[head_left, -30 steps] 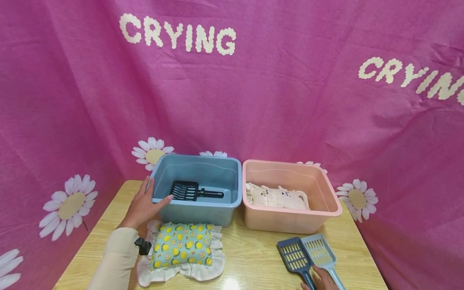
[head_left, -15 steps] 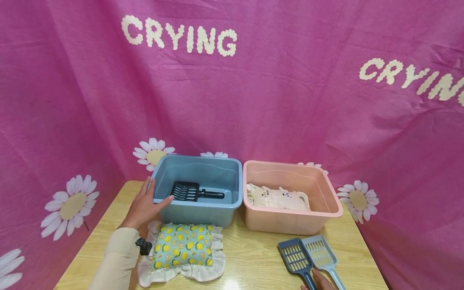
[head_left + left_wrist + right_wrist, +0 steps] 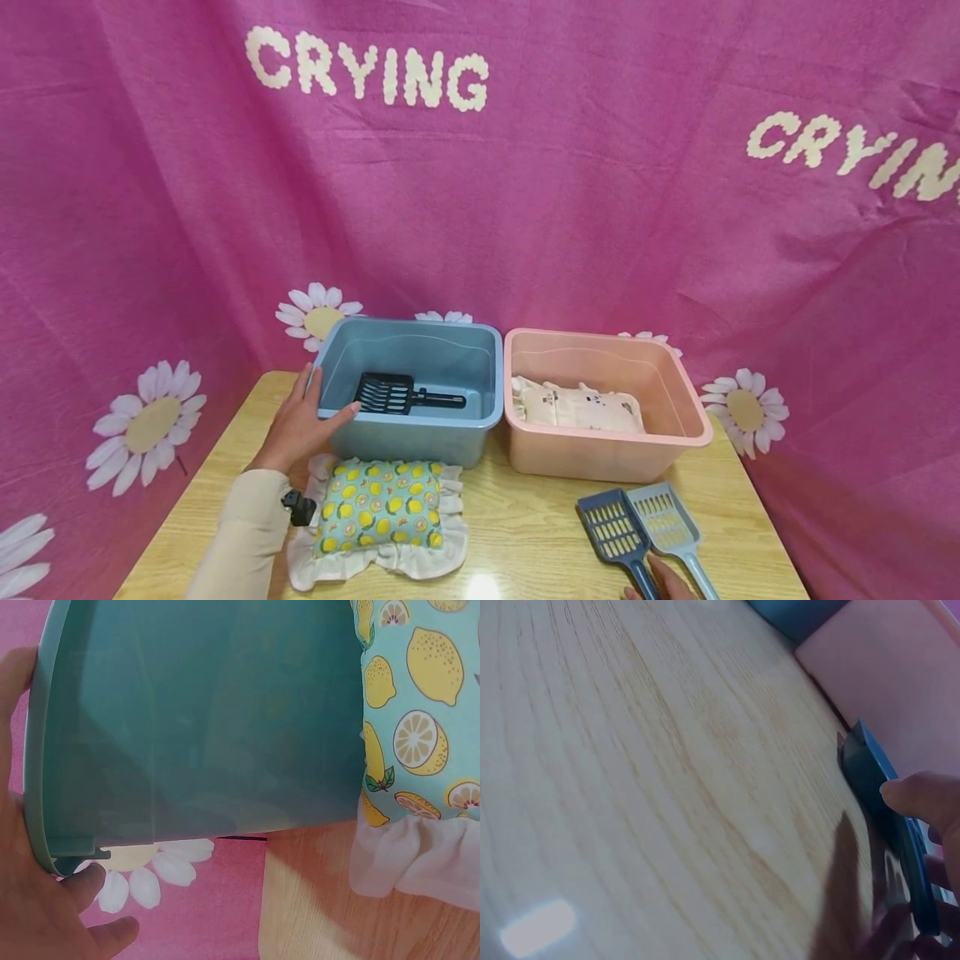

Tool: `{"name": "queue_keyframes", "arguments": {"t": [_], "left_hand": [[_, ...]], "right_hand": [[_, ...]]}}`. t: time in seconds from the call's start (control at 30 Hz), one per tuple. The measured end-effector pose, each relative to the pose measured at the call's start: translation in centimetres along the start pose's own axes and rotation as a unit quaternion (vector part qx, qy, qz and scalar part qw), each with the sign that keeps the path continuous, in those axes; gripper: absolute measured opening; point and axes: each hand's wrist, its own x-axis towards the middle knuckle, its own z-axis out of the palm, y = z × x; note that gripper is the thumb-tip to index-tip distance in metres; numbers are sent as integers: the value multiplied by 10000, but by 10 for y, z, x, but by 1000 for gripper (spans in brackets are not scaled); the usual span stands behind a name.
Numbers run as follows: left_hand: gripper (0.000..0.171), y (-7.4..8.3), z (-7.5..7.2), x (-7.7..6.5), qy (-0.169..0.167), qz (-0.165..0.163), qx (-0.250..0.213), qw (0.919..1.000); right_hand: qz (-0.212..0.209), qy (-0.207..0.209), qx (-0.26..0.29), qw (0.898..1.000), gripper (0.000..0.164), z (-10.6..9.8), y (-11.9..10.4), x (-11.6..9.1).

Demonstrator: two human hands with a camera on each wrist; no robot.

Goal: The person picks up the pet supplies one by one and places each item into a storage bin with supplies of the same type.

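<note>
Left hand [image 3: 295,429] spread, fingers touching blue tub [image 3: 416,443] rim. Right hand [image 3: 670,581] pinches navy slotted scoop [image 3: 617,528] near table [image 3: 525,533] front right corner. Best pinch firmly, not bump light-blue scoop [image 3: 686,542].

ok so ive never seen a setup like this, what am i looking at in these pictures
There is no machine here: a person is working bare-handed. The wide picture looks forward and down from the head; the two close ones come from the left wrist camera and its counterpart on the right. On the wooden table stand a blue bin, with a black slotted scoop inside, and a pink bin, with a cream printed cushion inside. A frilled lemon-print cushion lies in front of the blue bin. The left hand rests against the blue bin at its near left corner. The right hand grips a dark blue scoop by its handle; a light blue scoop lies beside it. A magenta cloth hangs behind.
</note>
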Motion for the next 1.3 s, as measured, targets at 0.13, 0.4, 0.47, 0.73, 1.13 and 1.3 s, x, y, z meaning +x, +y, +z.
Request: {"name": "queue_keyframes", "arguments": {"t": [0.13,0.4,0.47,0.73,1.13,1.3], "left_hand": [[110,0,-1,0,-17,-50,-18,10000],[108,-1,0,0,15,-14,20,10000],[108,-2,0,-1,23,-13,14,10000],[109,-1,-1,0,34,43,-31,10000],[108,-2,-1,-1,-5,6,-43,10000],[109,-2,-1,0,14,40,-36,10000]], "right_hand": [[-44,129,138,9998,80,2,0,-2],[19,840,463,9954,69,13,-4,-8],[36,1047,512,9932,64,16,-5,-9],[-325,1869,476,9807,46,30,6,-6],[-1605,2928,251,9423,41,41,30,1],[-1682,2890,130,9424,40,39,29,4]]}}
